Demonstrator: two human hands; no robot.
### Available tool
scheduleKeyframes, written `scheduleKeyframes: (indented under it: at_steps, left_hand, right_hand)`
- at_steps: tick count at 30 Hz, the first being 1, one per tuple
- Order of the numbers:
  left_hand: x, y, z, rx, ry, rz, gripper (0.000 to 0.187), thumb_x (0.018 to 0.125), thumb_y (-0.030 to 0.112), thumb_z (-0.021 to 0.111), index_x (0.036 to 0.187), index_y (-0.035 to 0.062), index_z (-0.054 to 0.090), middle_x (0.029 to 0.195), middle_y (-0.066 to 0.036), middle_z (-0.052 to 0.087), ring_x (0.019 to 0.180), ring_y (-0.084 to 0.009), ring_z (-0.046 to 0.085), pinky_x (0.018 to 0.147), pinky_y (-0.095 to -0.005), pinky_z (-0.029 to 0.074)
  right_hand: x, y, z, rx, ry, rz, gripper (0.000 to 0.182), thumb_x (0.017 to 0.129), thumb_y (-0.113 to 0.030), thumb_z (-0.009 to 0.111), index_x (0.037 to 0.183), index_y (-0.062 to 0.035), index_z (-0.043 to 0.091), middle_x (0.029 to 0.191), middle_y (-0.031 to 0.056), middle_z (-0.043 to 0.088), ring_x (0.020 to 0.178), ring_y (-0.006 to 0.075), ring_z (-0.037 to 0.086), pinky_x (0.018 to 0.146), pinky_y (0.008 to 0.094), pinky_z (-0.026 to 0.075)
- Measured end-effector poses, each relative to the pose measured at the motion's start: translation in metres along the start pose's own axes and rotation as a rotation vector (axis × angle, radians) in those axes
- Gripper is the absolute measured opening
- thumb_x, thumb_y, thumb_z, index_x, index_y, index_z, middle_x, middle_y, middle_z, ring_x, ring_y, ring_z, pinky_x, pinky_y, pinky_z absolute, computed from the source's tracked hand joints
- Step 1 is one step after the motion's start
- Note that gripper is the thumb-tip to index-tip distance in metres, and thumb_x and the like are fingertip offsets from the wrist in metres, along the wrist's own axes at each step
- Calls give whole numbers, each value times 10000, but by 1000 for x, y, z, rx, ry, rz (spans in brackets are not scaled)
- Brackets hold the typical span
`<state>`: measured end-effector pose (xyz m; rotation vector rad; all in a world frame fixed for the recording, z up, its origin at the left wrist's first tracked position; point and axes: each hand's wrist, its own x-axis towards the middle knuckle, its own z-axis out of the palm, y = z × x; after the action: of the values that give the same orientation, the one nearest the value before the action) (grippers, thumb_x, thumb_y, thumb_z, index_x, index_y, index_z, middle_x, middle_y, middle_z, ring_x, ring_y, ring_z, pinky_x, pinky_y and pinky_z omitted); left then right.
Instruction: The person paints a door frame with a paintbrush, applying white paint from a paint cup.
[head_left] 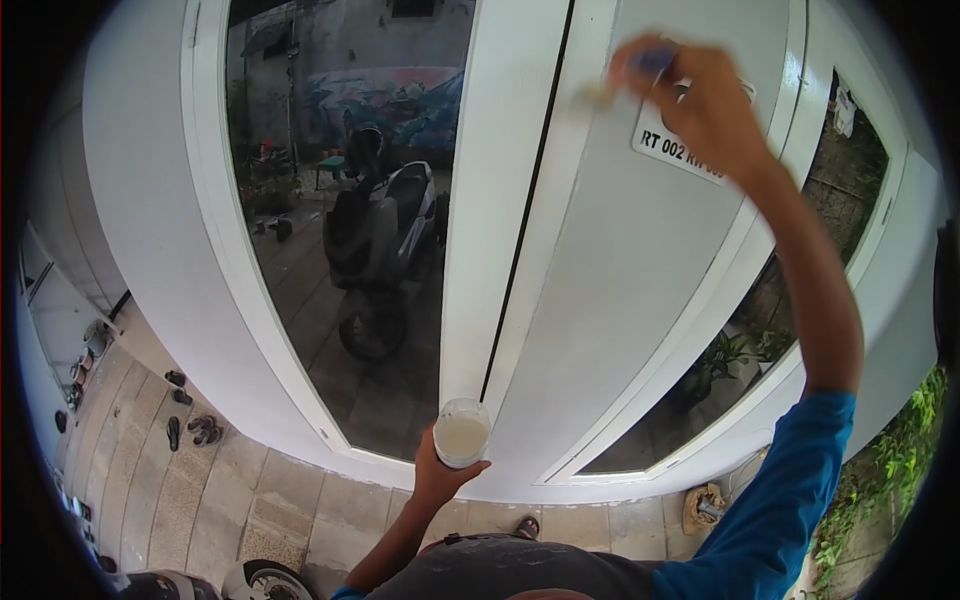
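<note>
My left hand [436, 480] is wrapped round a clear plastic cup [462, 407] at waist height, with off-white paint [462, 438] inside it. Raised at the upper right, my right hand [715, 112] grips a paintbrush [652, 60] with a blue handle. Its pale bristles [597, 95] are smeared by motion and overlap the white frame strip [583, 140] beside a dark vertical gap [530, 200]. Behind my right wrist, a white number plate [660, 143] on the grey wall panel [590, 290] is partly covered.
A tall glass pane [400, 110] on the left reflects a parked scooter. Another window [690, 395] stands to the right, with plants showing in it. Sandals [205, 430] lie on the paved floor [330, 515]. A bag [703, 508] sits at the wall's foot, near green plants [885, 480].
</note>
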<state>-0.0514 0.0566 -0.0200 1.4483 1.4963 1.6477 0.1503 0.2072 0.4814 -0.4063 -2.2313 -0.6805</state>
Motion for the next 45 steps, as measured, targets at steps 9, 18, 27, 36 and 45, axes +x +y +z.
scheduleKeyframes:
  at_steps: [9, 18, 27, 36, 45]
  left_hand:
    - [1, 2, 2, -57, -17, 0, 915, 631, 214, 993, 1359, 20, 474, 1237, -135, 638, 1162, -253, 636, 993, -403, 513]
    - [-3, 2, 2, -29, -36, -26, 923, 625, 221, 995, 1357, 18, 471, 1242, -137, 632, 1163, -254, 631, 993, -405, 513]
    - [-3, 0, 7, -32, -39, -26, 959, 619, 265, 1002, 1373, 5, 470, 1261, -163, 634, 1179, -279, 642, 991, -412, 516]
    - [-5, 8, 5, -58, -56, -53, 917, 628, 214, 990, 1359, 23, 470, 1250, -140, 630, 1173, -260, 629, 1002, -410, 509]
    - [-6, 2, 11, -33, -49, -29, 963, 628, 267, 998, 1388, 11, 466, 1273, -162, 633, 1192, -283, 635, 1000, -418, 512]
  right_hand:
    - [8, 3, 1, -406, 244, -500, 166, 917, -129, 741, 1066, -69, 701, 887, 76, 692, 769, 231, 680, 691, 347, 575]
    - [-88, -58, 56, 202, -233, -165, 131, 870, -98, 765, 966, -27, 710, 834, 137, 705, 733, 301, 694, 689, 397, 573]
    - [18, -23, -29, -235, 272, -293, 136, 940, -108, 735, 985, 20, 727, 823, 138, 727, 667, 194, 693, 577, 294, 533]
    - [-104, -53, 59, 80, -65, -256, 125, 869, -117, 770, 929, -38, 693, 776, 88, 659, 642, 199, 654, 583, 323, 566]
    - [-1, -8, -14, -68, 360, -129, 130, 934, -105, 739, 982, 16, 730, 825, 136, 727, 652, 202, 687, 572, 297, 531]
